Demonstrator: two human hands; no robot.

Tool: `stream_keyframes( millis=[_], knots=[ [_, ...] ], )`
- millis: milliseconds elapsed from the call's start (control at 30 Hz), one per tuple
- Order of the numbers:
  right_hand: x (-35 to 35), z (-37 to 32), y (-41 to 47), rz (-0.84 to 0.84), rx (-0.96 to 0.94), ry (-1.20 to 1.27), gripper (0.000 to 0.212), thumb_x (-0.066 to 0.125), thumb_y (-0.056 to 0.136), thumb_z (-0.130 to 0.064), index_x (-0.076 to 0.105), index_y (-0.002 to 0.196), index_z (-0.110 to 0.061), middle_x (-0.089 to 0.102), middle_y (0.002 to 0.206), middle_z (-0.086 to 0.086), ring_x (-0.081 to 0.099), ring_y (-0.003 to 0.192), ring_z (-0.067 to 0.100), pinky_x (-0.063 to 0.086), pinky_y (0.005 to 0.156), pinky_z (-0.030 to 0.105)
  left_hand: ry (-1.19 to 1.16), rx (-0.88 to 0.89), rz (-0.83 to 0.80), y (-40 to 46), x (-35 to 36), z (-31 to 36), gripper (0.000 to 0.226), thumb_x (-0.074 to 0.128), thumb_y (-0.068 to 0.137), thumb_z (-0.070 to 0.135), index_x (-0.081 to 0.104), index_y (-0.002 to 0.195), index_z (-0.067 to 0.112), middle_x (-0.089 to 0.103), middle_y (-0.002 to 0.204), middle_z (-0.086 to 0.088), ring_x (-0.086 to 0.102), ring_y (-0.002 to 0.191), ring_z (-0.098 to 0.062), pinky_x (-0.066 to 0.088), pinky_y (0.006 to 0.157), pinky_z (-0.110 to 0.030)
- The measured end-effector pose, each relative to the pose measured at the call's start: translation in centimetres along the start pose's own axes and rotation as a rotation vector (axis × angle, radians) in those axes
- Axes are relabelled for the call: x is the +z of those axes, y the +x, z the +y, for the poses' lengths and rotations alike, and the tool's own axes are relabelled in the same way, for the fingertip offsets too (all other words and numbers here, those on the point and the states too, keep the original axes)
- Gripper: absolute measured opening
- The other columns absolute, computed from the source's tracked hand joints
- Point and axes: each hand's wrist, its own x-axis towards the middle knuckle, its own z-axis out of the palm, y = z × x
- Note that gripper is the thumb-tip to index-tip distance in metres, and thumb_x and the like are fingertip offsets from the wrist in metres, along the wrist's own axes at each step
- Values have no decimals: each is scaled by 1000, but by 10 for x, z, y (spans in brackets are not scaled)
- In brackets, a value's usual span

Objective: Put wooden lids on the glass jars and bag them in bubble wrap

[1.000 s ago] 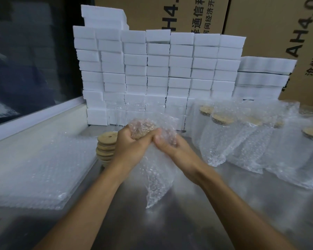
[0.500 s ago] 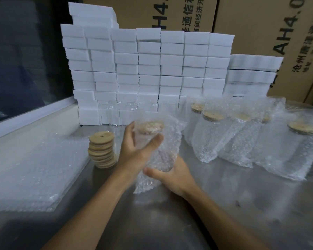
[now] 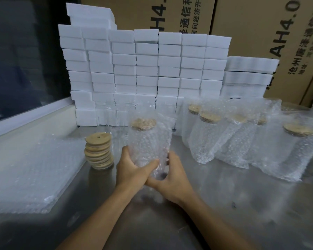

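A glass jar with a wooden lid sits inside a bubble wrap bag, upright above the steel table. My left hand grips the bag's lower left side. My right hand cups its lower right and bottom. A stack of round wooden lids stands just left of my hands. Several bagged, lidded jars stand in a row to the right. Flat bubble wrap bags lie piled at the left.
A wall of white foam blocks stands at the back of the steel table, with bare glass jars in front of it. Brown cartons rise behind. A dark window with a white sill runs along the left.
Both hands slid from the top of the bagged jar down to its base, and the jar now stands upright with the bag pulled over it.
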Motion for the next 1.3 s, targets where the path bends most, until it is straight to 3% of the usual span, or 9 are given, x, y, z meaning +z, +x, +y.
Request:
stream_keyframes(
  millis=[100,233,400,567,633,733,833,1167,1300],
  knots=[
    [-1,-1,-2,-51,73,-44,85,84,66,-54,40,136,-37,52,128,-20,56,110,-1,54,95,28,39,-26,67,4,0,-3,94,75,45,60,40,126,27,58,113,2,60,99,-21,48,76,-30],
    [2,-2,-2,-108,74,-75,91,79,67,-60,43,139,-18,59,133,-7,60,119,9,52,100,37,24,-7,33,1,0,-2,87,73,42,65,37,116,35,57,105,12,57,94,-12,43,71,-22],
    [0,7,7,118,137,32,56,86,68,-44,53,113,-36,68,103,-29,65,94,-11,52,78,13,-78,184,-192,-8,2,0,59,77,53,73,56,97,40,70,93,22,66,85,8,50,70,-12],
    [-5,22,26,318,264,98,74,88,60,-43,54,123,-25,68,110,-9,67,101,10,56,85,29,-29,164,-327,-7,6,-3,64,67,57,76,51,111,45,63,102,27,62,98,4,47,73,-7],
    [-4,27,39,391,306,61,73,87,60,-42,52,120,-20,65,111,-4,64,103,18,52,87,35,43,134,-273,-1,9,-10,63,72,64,63,51,120,42,59,106,23,61,94,0,46,74,-9],
    [-1,36,62,480,333,4,70,88,65,-43,45,117,-24,54,105,-8,57,102,19,41,84,30,58,69,-107,14,8,-20,25,77,77,30,64,97,28,67,96,8,63,83,-7,51,78,-22],
    [2,51,89,493,336,-36,82,87,67,-45,47,131,-16,59,119,4,58,116,30,42,90,33,39,33,-14,29,5,-27,16,75,77,17,63,80,27,66,79,5,62,74,-13,51,72,-25],
    [19,92,180,401,312,-88,72,83,72,-47,32,114,-20,47,109,1,49,97,22,38,80,32,36,54,31,46,12,-29,8,69,70,24,65,64,21,63,58,14,58,54,1,42,53,-11],
    [22,97,190,377,263,-103,85,85,66,-49,36,128,-16,48,114,-3,46,99,17,39,84,31,27,38,24,45,14,-27,14,60,60,35,64,61,22,62,56,15,58,52,0,40,50,-10]
  ],
)
